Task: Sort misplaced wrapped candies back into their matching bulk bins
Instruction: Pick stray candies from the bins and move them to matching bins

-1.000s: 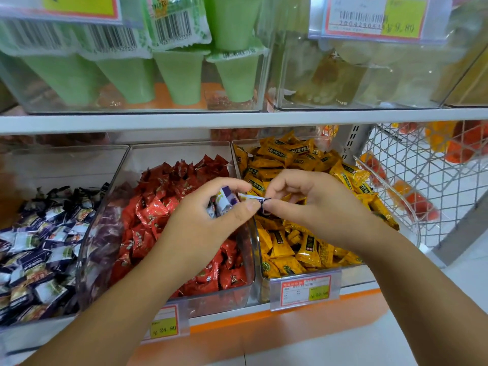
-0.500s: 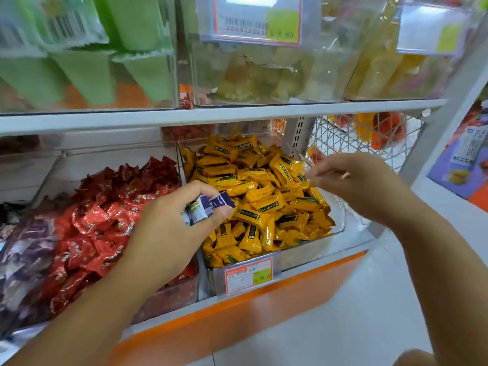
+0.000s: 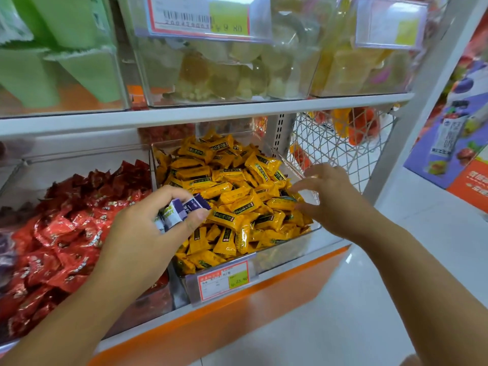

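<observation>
- The left hand (image 3: 140,233) pinches a small clutch of purple-and-white wrapped candies (image 3: 182,210) between thumb and curled fingers. It holds them off the piles, I'd guess so they don't mix back in.
- Beneath those fingertips lie the yellow candies (image 3: 232,196), and back past the knuckles the red candies (image 3: 66,233). Neither matches purple.
- The right hand (image 3: 332,196) hovers with its fingers loosely spread, tips just over the yellow heap near the clear bin (image 3: 287,254) wall. It holds nothing I can see and is likely hunting another stray.
</observation>
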A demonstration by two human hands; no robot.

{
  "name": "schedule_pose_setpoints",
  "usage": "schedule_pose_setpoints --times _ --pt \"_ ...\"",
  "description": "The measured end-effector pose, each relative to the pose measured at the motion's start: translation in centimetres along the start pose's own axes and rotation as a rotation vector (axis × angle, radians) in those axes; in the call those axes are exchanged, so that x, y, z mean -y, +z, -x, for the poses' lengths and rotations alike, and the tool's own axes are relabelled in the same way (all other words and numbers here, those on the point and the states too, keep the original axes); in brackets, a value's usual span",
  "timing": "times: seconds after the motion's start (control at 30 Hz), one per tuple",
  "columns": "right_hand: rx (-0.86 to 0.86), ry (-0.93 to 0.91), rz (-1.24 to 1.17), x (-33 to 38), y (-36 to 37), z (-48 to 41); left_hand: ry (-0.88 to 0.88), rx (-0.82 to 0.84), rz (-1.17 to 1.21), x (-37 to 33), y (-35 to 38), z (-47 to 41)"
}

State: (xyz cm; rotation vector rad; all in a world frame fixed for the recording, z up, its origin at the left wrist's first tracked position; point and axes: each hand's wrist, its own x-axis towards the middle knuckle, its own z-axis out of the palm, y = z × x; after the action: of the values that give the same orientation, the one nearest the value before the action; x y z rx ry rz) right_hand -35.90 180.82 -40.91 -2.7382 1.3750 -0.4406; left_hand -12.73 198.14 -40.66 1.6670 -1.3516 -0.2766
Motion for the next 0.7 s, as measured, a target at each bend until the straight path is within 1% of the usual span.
schedule_pose_setpoints --times 0.07,0.13,0.23,0.33,0.5,0.6,0.7 --pt "0.088 0.018 0.050 0.8 0.4 -0.3 0.001 -0.005 0.000 0.0 0.0 0.0" --pt "0.102 0.018 0.025 1.2 0.8 -0.6 -0.003 -0.008 0.011 0.1 -0.1 0.1" --pt "-0.020 0.032 -0.075 1.1 1.0 -1.0 -0.021 -0.016 0.031 0.2 -0.2 0.1" --pt "-0.143 0.071 -0.248 1.1 0.2 -1.4 -0.031 -0.033 0.061 0.4 -0.3 0.0" --pt "-0.129 0.061 -0.348 1.3 -0.4 -1.7 -0.044 -0.044 0.088 0.3 -0.5 0.1" --pt "-0.110 0.094 -0.322 1.5 -0.2 -1.9 -0.045 -0.059 0.089 0.4 -0.9 0.1" --pt "-0.145 0.091 -0.282 1.8 -0.3 -1.9 -0.065 -0.072 0.088 0.5 -1.4 0.1"
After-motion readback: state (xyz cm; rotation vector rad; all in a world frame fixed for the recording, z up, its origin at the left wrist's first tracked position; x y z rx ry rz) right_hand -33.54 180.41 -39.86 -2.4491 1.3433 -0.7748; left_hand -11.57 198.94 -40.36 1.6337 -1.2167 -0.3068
